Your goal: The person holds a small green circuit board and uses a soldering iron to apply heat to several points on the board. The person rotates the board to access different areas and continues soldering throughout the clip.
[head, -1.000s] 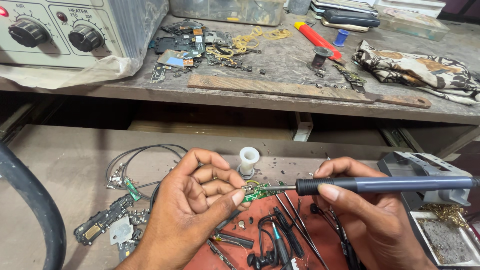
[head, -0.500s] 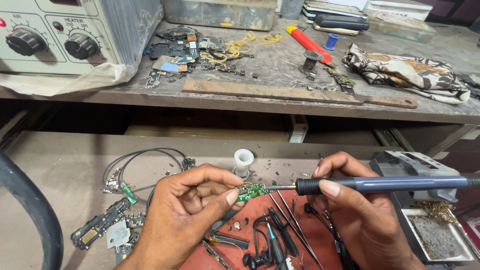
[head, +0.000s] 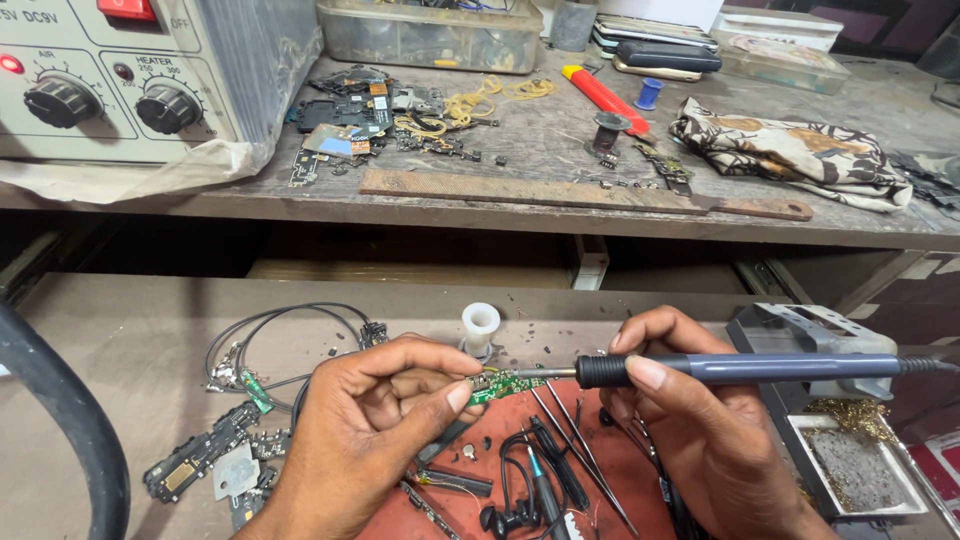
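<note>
My left hand (head: 375,425) pinches a small green board (head: 505,385) — fingers closed on it. My right hand (head: 690,420) grips the iron (head: 740,369) — tip touching the board.

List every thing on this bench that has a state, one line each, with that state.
Left hand: pinching the small green circuit board, held above the red mat.
Right hand: gripping the soldering iron, tip level and touching the board's edge.
Red switch on the grey station: position unclear.
Red lamp: lit.
White spool: upright.
Patterned cloth: crumpled.
Clear box: open, full of parts.
</note>
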